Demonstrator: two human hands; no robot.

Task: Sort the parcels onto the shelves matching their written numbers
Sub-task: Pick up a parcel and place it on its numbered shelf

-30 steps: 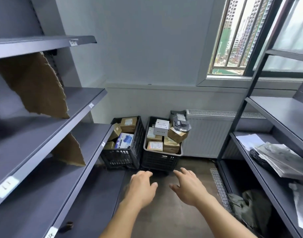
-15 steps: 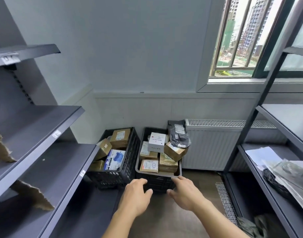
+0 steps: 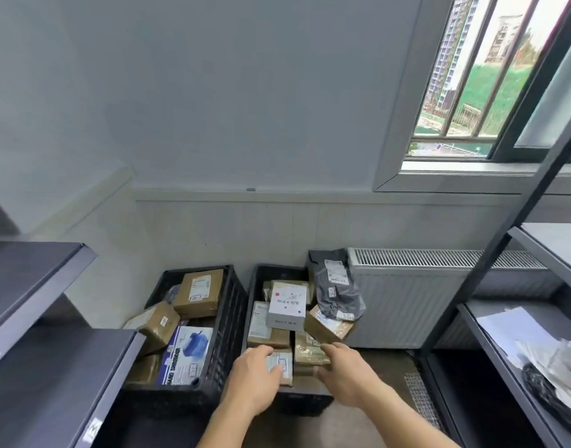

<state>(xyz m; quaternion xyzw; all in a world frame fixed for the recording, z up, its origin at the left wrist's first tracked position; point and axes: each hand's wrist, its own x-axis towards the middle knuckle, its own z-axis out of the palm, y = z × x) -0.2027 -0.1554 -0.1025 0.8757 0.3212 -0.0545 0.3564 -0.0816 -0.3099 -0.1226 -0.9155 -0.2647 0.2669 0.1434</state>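
Left hand (image 3: 255, 379): lay on the small parcel (image 3: 283, 367), thumb across its label; whether it gripped could not be told.
Right hand (image 3: 345, 373): fingers loosely spread, holding nothing, over the taped parcel (image 3: 310, 352).
Small parcel: near end of the right crate (image 3: 303, 400), at 6 o'clock.
Left crate (image 3: 227, 334): at 7 o'clock, just beside it.

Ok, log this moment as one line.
stage: reach into right crate | left hand: touches small labelled parcel, grip unclear | right hand: open, beside it
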